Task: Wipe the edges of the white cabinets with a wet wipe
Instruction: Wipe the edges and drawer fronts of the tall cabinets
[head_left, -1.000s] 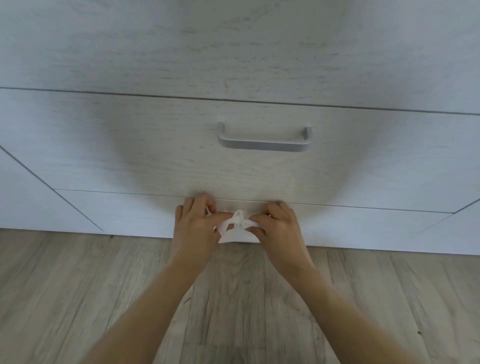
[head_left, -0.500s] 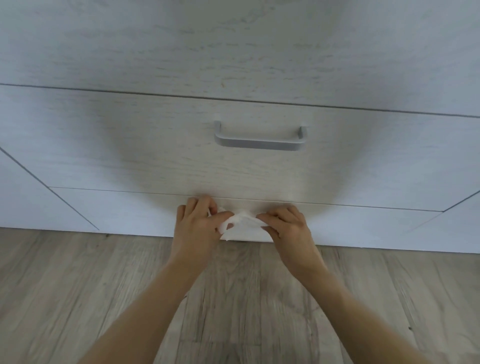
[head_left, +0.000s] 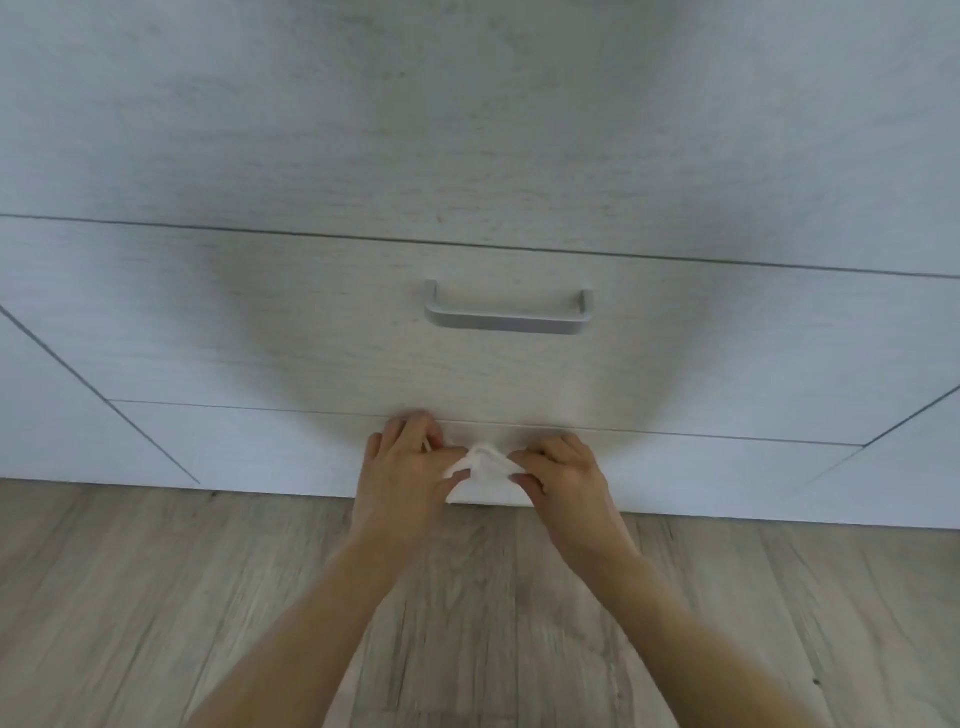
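Note:
A white wet wipe (head_left: 485, 478) hangs bunched between my two hands, low in front of the white cabinet (head_left: 311, 332). My left hand (head_left: 405, 467) pinches its left end between thumb and fingers. My right hand (head_left: 563, 475) pinches its right end. Both hands sit just below the bottom edge of the drawer front (head_left: 675, 432), against the plinth panel (head_left: 249, 447). The lower part of the wipe drapes down to the floor line.
A grey bar handle (head_left: 506, 314) is fixed on the drawer front above my hands. Neighbouring cabinet panels angle away at the left (head_left: 57, 415) and right (head_left: 914, 457). Grey wood-look flooring (head_left: 156, 613) runs under my forearms.
My hands drew closer together again, so the wipe, stretched flatter half a second ago, is bunched up into a loop between them. The view shifted slightly.

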